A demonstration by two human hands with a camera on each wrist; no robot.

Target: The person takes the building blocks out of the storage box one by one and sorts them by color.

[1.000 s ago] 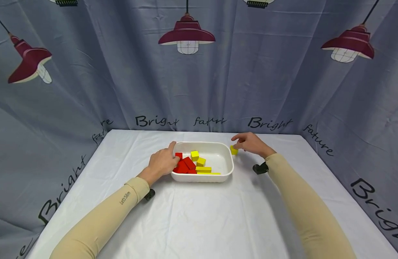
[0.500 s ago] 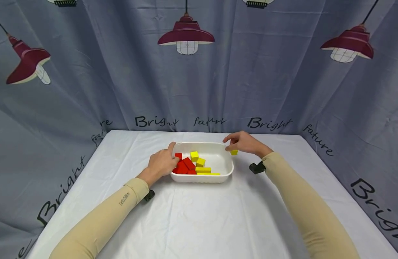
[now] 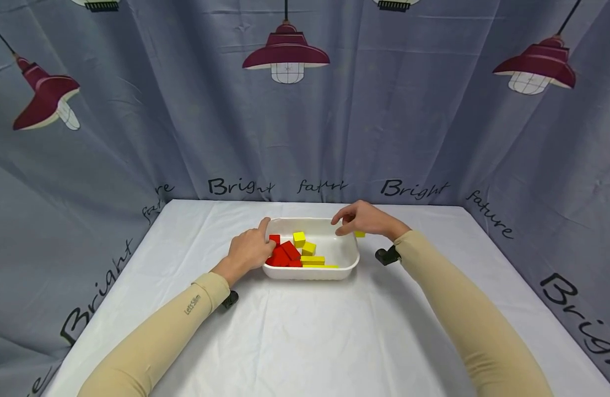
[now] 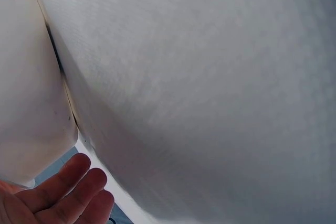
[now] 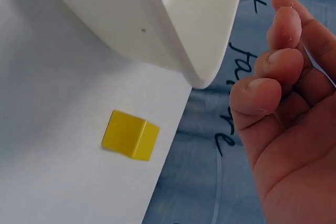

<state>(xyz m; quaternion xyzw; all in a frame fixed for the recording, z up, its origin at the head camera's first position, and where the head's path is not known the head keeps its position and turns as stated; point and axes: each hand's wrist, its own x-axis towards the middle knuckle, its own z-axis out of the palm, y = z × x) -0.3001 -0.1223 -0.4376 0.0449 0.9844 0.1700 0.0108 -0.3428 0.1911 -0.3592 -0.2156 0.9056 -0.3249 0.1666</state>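
Observation:
My left hand (image 3: pixel 247 248) holds the left end of the white tray (image 3: pixel 312 274), with the thumb inside and the index finger along the rim. The left wrist view shows other fingers (image 4: pixel 76 195) outside the tray wall. Red blocks (image 3: pixel 285 255) are bunched at the tray's left; yellow blocks (image 3: pixel 308 248) lie in its middle. My right hand (image 3: pixel 366 218) hovers over the tray's far right corner, fingers loosely bent, with nothing seen in it. One yellow block (image 5: pixel 130 135) sits on the table just outside the tray's right end, partly hidden in the head view.
A white cloth covers the table (image 3: pixel 309 331). Behind it hangs a grey-blue curtain (image 3: pixel 210 127) with printed lamps and lettering, close to the table's far edge. A dark wrist camera (image 3: pixel 387 255) sits under the right wrist.
My right hand has moved left, from beside the loose yellow block to over the tray's right end. That block stays where it was. The left hand and tray look unmoved.

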